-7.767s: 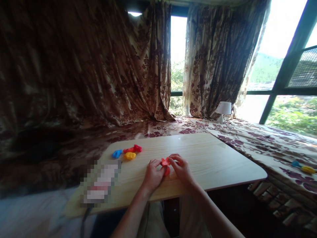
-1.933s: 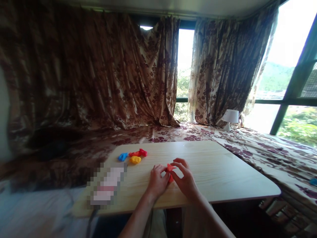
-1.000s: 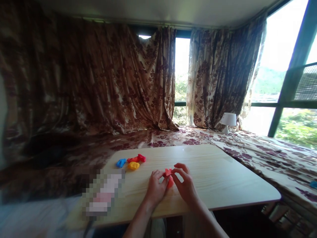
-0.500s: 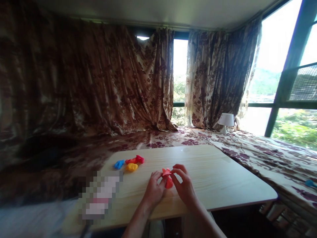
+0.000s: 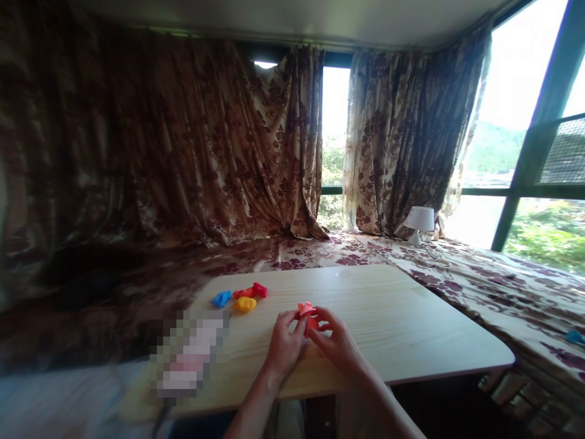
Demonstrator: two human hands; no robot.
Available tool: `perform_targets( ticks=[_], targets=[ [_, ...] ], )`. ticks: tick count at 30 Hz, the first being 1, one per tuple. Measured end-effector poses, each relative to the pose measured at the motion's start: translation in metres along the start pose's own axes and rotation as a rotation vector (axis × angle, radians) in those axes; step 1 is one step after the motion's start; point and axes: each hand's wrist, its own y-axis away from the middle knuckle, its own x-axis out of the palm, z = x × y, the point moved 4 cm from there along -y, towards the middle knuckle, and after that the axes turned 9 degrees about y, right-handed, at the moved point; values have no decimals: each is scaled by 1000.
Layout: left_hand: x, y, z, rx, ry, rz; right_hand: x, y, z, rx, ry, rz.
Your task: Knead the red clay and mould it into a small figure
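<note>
Both my hands meet over the middle of a pale wooden table [image 5: 411,329]. My left hand [image 5: 282,344] and my right hand [image 5: 337,342] pinch a small red soft piece [image 5: 307,313] between their fingertips, just above the tabletop. The piece's lower part is hidden by my fingers. Further left on the table lie a blue piece [image 5: 222,299], a yellow piece [image 5: 245,304] and a red piece [image 5: 251,291], close together.
A blurred-out flat object [image 5: 189,360] lies at the table's near left. Patterned cloth covers the ledge behind, where a small white lamp [image 5: 419,221] stands. Brown floral curtains [image 5: 183,152] hang behind. Another blue piece [image 5: 574,336] lies on the cloth at far right.
My right hand has turned and closed lower around the red piece, which sits a little higher between my fingertips. The view has shifted slightly.
</note>
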Motion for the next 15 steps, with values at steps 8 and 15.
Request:
perform_targets(
  ticks=[8,15],
  targets=[
    [-8,0,-1,10,-5,-90,-1,0,-4,-1,82,-22],
    [-7,-1,-6,92,-42,-82,0,1,-7,-28,134,-41]
  ],
)
